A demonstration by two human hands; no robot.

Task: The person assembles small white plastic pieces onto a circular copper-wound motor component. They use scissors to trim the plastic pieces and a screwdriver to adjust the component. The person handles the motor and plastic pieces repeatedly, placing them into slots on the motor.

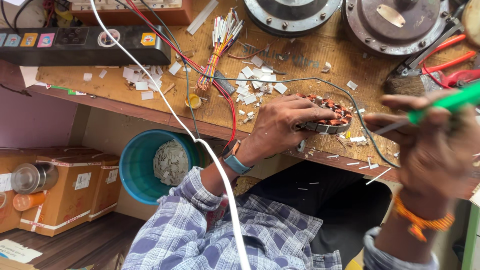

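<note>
My left hand (282,125) is covering half the copper-wound stator (331,118), fingers gripping its rim, my right hand (430,145) at 3 o'clock is pinching a blurred green-handled tool (445,104), its tip hard to make out

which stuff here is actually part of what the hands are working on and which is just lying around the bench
In use:
left hand gripping the round copper-wound stator
right hand holding a green-handled tool, tip toward the stator

Lying about:
bundle of coloured wires
black power strip
two round metal motor covers
red-handled pliers
brush
blue bucket of paper scraps
cardboard boxes
</note>
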